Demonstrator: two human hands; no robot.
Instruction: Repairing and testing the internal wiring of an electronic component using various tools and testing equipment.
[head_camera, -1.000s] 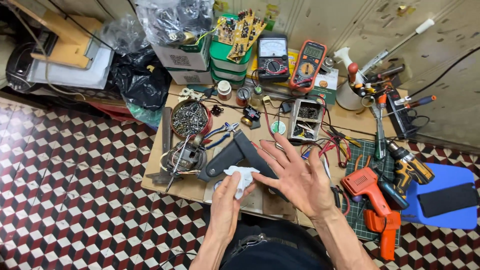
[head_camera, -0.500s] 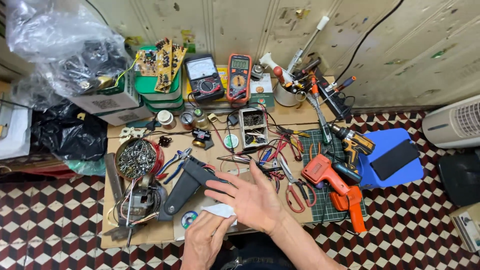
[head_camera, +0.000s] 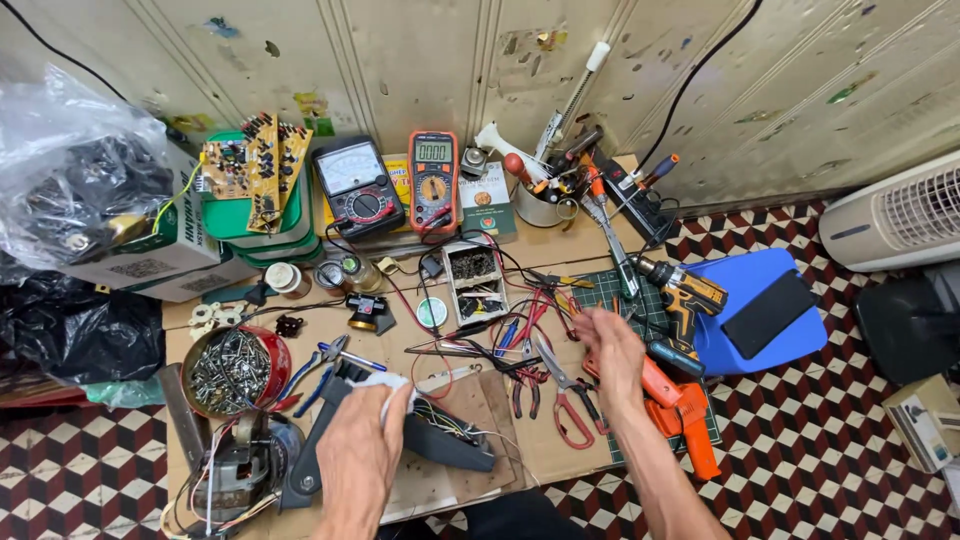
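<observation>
While your left hand (head_camera: 362, 455) keeps a crumpled white cloth (head_camera: 385, 383) pinned on the dark grey plastic housing (head_camera: 440, 435), your right hand (head_camera: 610, 355), open and empty, has swung right of that housing, over the red-handled scissors (head_camera: 565, 400) on the counter (head_camera: 545, 455).

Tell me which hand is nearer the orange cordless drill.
Right. The right hand hovers beside the orange cordless drill, just left of its body. The left hand is far off to the left, pressing a white cloth on the dark grey housing.
</observation>
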